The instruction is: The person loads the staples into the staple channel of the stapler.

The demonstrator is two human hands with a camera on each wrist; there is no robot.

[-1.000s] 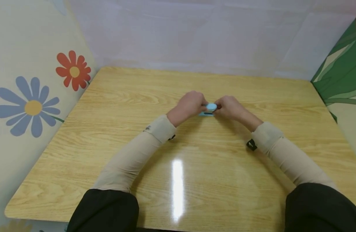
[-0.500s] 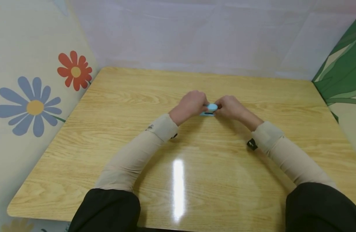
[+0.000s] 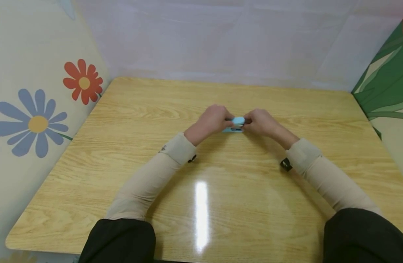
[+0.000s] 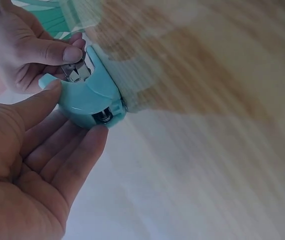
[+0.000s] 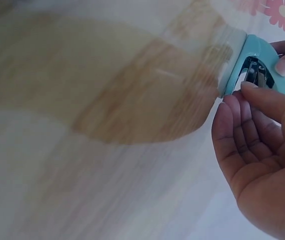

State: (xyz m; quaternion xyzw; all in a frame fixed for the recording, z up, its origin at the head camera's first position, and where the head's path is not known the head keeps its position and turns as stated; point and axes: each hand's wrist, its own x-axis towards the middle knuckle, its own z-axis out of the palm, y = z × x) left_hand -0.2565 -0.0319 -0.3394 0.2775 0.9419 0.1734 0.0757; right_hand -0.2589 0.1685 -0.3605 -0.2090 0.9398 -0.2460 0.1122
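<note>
A light teal stapler [image 3: 237,122] stands on the wooden table [image 3: 175,106], between both hands. My left hand [image 3: 210,122] grips its rounded teal end; in the left wrist view the thumb [image 4: 42,102] lies on the top of the stapler [image 4: 90,95] and the fingertips are at its end. My right hand [image 3: 261,122] pinches the stapler's metal inner part [image 4: 77,72] at the open end, thumb against it. From the right wrist view, dark metal parts [image 5: 256,72] show inside the teal frame, and the right fingertips partly hide them.
A pale cloth-like backdrop [image 3: 227,40] rises behind the table. Walls with painted flowers [image 3: 37,124] and leaves [image 3: 390,84] flank it. A bright light reflection lies on the tabletop's near part.
My left hand and wrist have shifted slightly left and toward me. The stapler's visible teal base reaches a little further left. The right hand stays nearly still.
</note>
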